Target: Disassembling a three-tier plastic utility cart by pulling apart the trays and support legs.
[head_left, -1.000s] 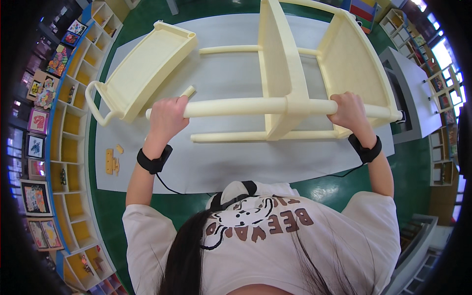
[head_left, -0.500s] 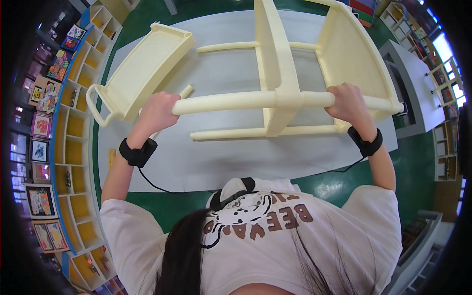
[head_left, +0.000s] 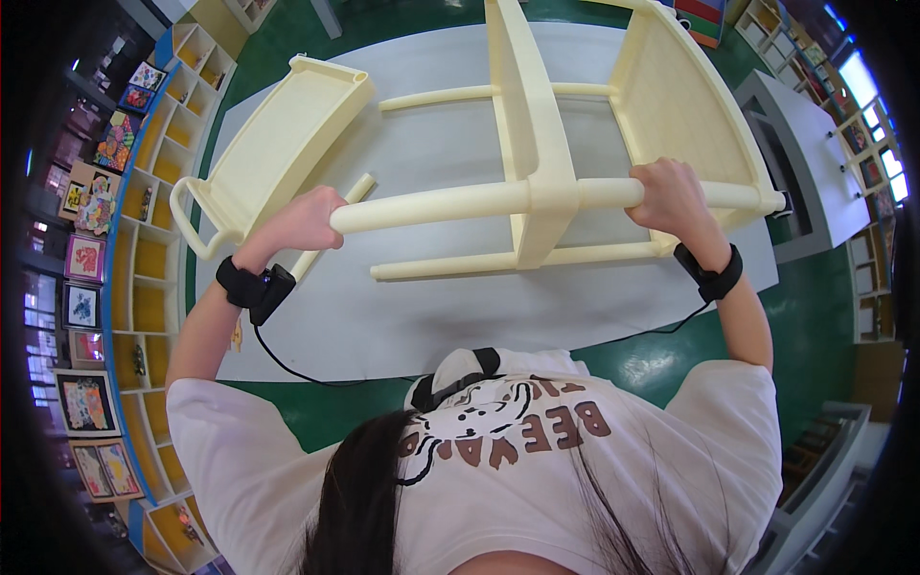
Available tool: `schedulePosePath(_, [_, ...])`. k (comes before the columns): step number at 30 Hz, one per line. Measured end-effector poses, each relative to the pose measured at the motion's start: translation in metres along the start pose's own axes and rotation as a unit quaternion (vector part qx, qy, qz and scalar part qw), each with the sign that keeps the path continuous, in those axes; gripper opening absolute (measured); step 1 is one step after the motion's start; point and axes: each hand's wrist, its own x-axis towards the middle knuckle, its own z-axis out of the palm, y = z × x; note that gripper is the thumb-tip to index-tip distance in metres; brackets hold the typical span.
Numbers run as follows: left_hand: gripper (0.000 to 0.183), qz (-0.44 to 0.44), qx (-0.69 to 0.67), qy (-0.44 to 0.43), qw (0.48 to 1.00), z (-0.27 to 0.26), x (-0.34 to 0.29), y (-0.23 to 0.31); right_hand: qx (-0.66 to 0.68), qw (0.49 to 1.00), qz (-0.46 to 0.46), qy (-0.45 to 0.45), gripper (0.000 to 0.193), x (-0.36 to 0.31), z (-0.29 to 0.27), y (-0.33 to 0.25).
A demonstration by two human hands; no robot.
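Note:
A cream plastic cart frame lies on its side, its shelves joined by round poles. My right hand is closed around the nearest pole, between the middle shelf and the right-hand end shelf. At that pole's left end, my left hand is closed over the tip and hides it. Two other poles point left from the middle shelf with free ends. Beside my left hand lies a separate cream tray with a looped handle. A loose pole lies partly hidden behind that hand.
Everything rests on a grey-white tabletop above a green floor. Open shelving with framed pictures lines the left side. A grey-white unit stands at the right. Black bands with cables circle both my wrists.
My left hand has turned and its wrist and forearm have swung outward to the left, at the pole's end. My right hand keeps its grip. The view has shifted slightly.

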Motion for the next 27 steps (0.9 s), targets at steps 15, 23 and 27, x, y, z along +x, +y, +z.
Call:
schedulePosePath(15, [0.022,0.029,-0.027,-0.063,0.997,-0.006,0.005,-0.002,0.155,0.987,-0.033,0.023,0.059,-0.003,-0.018,-0.013])
schedulePosePath(23, [0.017,0.126,0.303,0.454,0.828,0.048,-0.009,0.002,0.076,0.995,-0.027,0.054,0.084,0.01,-0.001,-0.094])
schedulePosePath(27, [0.014,0.127,0.319,0.503,0.793,0.055,-0.002,-0.011,0.046,0.992,0.045,0.108,0.076,0.014,0.008,-0.106])
